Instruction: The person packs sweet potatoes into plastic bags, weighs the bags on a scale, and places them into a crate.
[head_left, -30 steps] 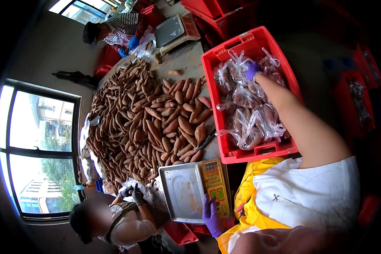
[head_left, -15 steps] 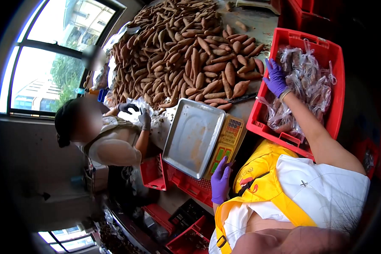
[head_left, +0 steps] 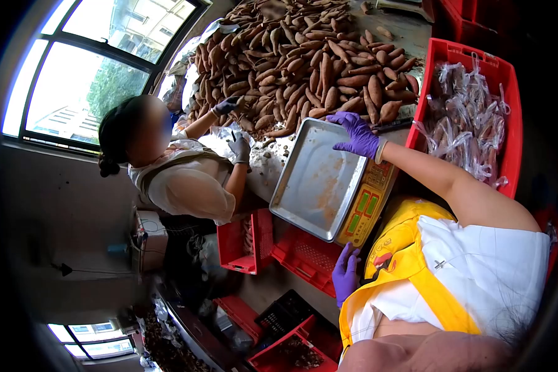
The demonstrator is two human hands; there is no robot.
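Note:
My right hand (head_left: 360,137), in a purple glove, reaches over the upper right corner of the metal pan (head_left: 316,180) of a scale. Its fingers are spread and nothing is in them; whether they touch the pan I cannot tell. My left hand (head_left: 346,274), also gloved in purple, is held low near the front corner of the scale, beside the yellow apron (head_left: 409,248). Its fingers are loosely apart and hold nothing. Beneath the pan's right edge shows the scale's yellow keypad panel (head_left: 369,204) with green displays. The pan bears only brownish stains.
A large heap of sweet potatoes (head_left: 291,68) covers the table beyond the scale. At right stands a red crate (head_left: 511,124) with bagged sweet potatoes (head_left: 468,124). A co-worker (head_left: 180,167) in grey gloves works at left. Red crates (head_left: 245,248) sit below the table.
My right hand has moved left from the bags in the red crate to the scale pan. The co-worker's far hand has reached toward the sweet potatoes. The view has shifted.

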